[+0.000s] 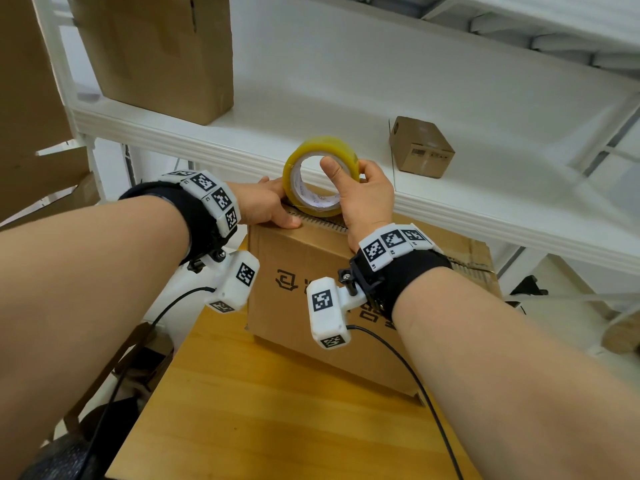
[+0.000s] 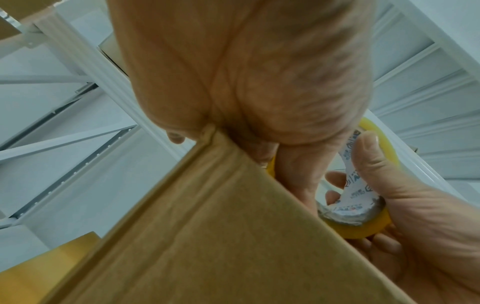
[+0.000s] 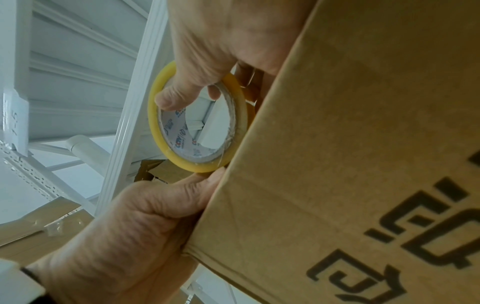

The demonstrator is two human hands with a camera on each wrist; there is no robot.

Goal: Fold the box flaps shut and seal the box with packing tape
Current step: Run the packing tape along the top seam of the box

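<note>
A brown cardboard box (image 1: 311, 271) with black print stands on the wooden table (image 1: 277, 410). On its top, near the front left edge, a yellowish roll of packing tape (image 1: 329, 142) stands on its rim. My right hand (image 1: 346, 171) grips the roll, thumb through the core and fingers over the outer side. My left hand (image 1: 266, 206) lies flat on the box top just left of the roll, thumb along the front edge. The wrist views show the roll (image 3: 153, 115) (image 2: 363, 228) touching the box edge (image 3: 363, 144). The top flaps are mostly hidden by my hands.
A white metal shelf (image 1: 311, 98) runs right behind the box, carrying a small sealed carton (image 1: 420, 150) and a large carton (image 1: 156, 53). More cardboard (image 1: 478, 258) lies to the right behind the box. Black cables (image 1: 415, 375) trail from my wrist cameras over the table.
</note>
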